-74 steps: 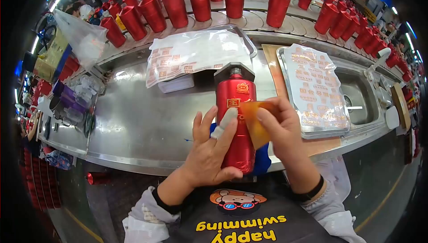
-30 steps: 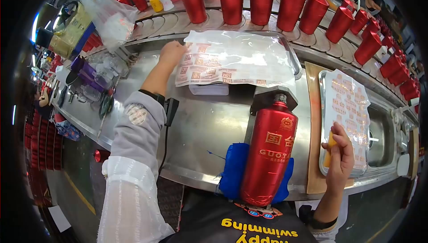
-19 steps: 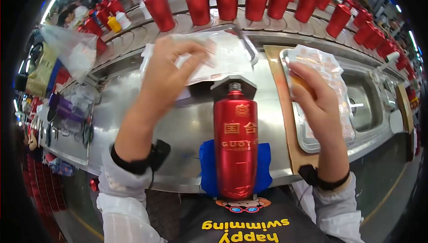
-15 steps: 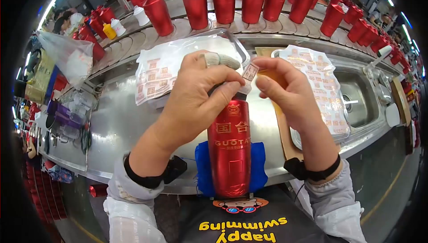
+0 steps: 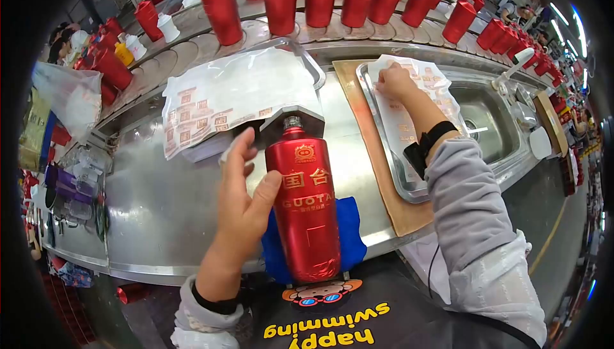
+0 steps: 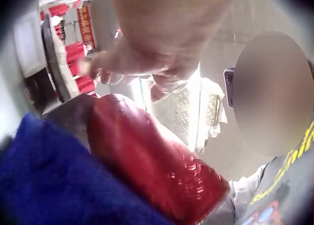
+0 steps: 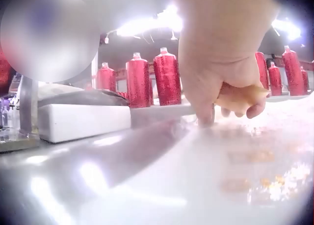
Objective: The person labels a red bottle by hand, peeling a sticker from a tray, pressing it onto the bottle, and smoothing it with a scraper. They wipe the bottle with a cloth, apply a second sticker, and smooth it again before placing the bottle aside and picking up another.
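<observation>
A red bottle point(image 5: 304, 214) with gold lettering lies on its back, its neck in a grey notched holder point(image 5: 272, 122) and its body over a blue cloth point(image 5: 350, 230). My left hand point(image 5: 240, 205) is beside the bottle's left side, fingers extended, thumb overlapping the bottle's edge in the head view. A pale cover sits on one of its fingers. My right hand point(image 5: 395, 83) reaches to the far part of the printed label sheet point(image 5: 435, 87) on the right tray, fingertips at the sheet. An amber scraper point(image 7: 240, 97) is held in its curled fingers, as the right wrist view shows.
Another printed sheet point(image 5: 236, 87) covers a tray behind the bottle, over a white box point(image 5: 208, 149). Red bottles point(image 5: 279, 3) line the conveyor at the back. A steel sink point(image 5: 492, 128) is at right; a brown board point(image 5: 358, 125) lies under the right tray.
Half a second ago both hands met above the bottle's neck at a small printed label. Since then my left hand has lowered beside the bottle, and my right has gone to the right tray.
</observation>
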Demonstrator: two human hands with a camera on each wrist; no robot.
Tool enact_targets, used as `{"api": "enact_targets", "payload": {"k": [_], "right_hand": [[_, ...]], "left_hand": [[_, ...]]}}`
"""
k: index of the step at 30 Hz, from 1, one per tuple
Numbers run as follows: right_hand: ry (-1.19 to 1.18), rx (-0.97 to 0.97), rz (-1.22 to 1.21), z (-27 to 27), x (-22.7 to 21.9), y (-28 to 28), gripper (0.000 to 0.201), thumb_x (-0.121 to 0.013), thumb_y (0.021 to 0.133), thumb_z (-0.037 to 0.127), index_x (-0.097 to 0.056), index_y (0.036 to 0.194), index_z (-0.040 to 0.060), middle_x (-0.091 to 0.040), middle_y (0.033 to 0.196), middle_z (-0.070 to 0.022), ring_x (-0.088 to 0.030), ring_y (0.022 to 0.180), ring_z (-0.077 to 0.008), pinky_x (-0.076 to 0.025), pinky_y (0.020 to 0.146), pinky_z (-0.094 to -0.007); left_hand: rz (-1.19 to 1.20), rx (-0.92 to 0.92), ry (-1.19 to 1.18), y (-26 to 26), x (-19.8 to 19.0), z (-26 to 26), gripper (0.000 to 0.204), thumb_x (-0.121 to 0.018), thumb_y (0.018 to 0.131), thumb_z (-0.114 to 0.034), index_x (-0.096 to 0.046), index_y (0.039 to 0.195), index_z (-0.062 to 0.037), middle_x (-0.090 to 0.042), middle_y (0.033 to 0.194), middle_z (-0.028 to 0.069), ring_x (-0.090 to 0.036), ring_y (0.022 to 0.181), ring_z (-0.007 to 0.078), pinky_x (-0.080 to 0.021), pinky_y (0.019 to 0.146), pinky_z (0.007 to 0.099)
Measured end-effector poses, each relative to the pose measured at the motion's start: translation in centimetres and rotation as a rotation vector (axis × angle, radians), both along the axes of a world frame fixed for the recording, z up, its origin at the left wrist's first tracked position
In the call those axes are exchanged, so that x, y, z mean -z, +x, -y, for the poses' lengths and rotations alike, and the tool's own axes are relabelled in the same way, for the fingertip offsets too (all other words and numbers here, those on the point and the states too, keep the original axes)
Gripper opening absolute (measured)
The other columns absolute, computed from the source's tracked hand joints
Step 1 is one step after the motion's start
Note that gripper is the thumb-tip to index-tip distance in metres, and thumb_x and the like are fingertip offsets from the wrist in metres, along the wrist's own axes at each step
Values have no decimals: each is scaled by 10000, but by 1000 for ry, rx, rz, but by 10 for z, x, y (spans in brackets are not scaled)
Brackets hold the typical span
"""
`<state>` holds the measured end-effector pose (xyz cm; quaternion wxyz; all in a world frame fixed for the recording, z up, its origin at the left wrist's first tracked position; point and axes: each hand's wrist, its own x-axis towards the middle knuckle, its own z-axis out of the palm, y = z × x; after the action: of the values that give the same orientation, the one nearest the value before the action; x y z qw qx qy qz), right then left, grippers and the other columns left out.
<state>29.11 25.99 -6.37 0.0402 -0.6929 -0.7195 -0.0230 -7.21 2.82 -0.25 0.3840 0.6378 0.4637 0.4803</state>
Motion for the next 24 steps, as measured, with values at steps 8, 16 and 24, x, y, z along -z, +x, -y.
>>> {"api": "enact_targets", "payload": {"k": [8,16,24], "right_hand": [[290,-335,-199,57,-53,-35,107,-702,805,116,-638,841,38,-567,1008,-169,-551,997,-330,-470,838,-422],[-82,-728,-843,239,-156,-119,127,-715,835,76,-596,860,39,-543,1131,-153,-556,1012,-290,-458,871,-353],[32,-623,-819,282,-102,-149,153,-736,810,93,-600,848,33,-504,1147,-188,-529,1080,-363,-444,910,-421]], "left_hand": [[529,243,-320,13,14,16,694,-473,1028,-295,-121,1522,42,-394,1455,175,-455,1285,206,-361,1076,334],[602,247,-305,16,16,20,711,-441,1034,-367,-118,1521,39,-458,1408,186,-523,1244,223,-431,1038,353],[321,161,-98,19,20,59,929,-606,941,-450,-89,1516,65,-380,1440,237,-435,1313,283,-355,1088,380]]}}
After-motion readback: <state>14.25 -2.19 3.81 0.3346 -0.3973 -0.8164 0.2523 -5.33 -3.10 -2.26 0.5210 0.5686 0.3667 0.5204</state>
